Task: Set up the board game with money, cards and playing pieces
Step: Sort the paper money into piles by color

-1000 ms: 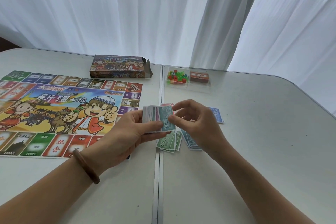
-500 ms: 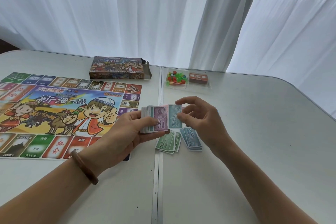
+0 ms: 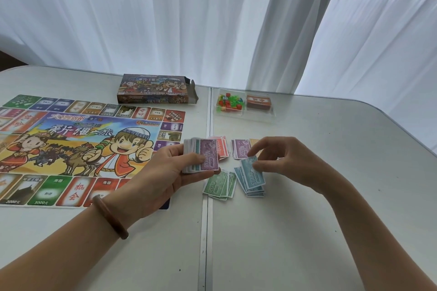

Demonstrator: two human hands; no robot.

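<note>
money stack (image 3: 209,158) lengthwise near-far, left hand (image 3: 170,172)

This looks like a room in a home, or a similarly informal indoor space, rather than a workplace. Sheer white curtains (image 3: 189,19) hang in soft folds across the whole far side, with daylight glowing through them. In front of them stands a pale grey plastic tabletop (image 3: 331,196) with a rounded corner and a straight seam (image 3: 205,231) down its middle, the sort seen on a folding table. On it lie leisure things: a flat, colourful cartoon-printed game board (image 3: 82,144), its open cardboard box (image 3: 156,88) and small heaps of paper play money (image 3: 220,186).
</note>
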